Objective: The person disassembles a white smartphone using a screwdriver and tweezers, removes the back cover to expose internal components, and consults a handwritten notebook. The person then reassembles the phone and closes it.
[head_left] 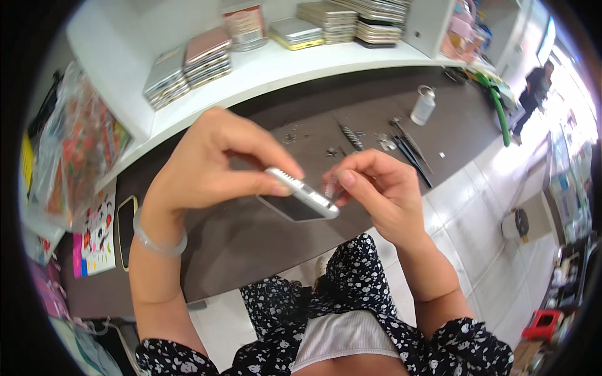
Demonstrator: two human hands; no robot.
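My left hand [210,164] grips a silver-edged smartphone [307,194] between thumb and fingers, holding it tilted above the brown table. The phone's narrow edge faces up, and its dark screen side shows below. Close beside the phone's far-right end, my right hand [384,191] is closed in a pinch on a small thin piece [330,187], pale and shiny; its kind is too small to tell. Behind my hands lie a screwdriver [352,138] with a patterned handle, tweezers [414,145], a dark slim tool [411,160] and small metal bits [384,141].
A clear bottle [424,105] stands at the back right. Stacked phones [210,53] fill the white shelf [276,69] behind the table [244,266]. At left lie another phone [127,232], a sticker sheet [99,235] and a plastic bag [81,144]. A person [536,94] stands far right.
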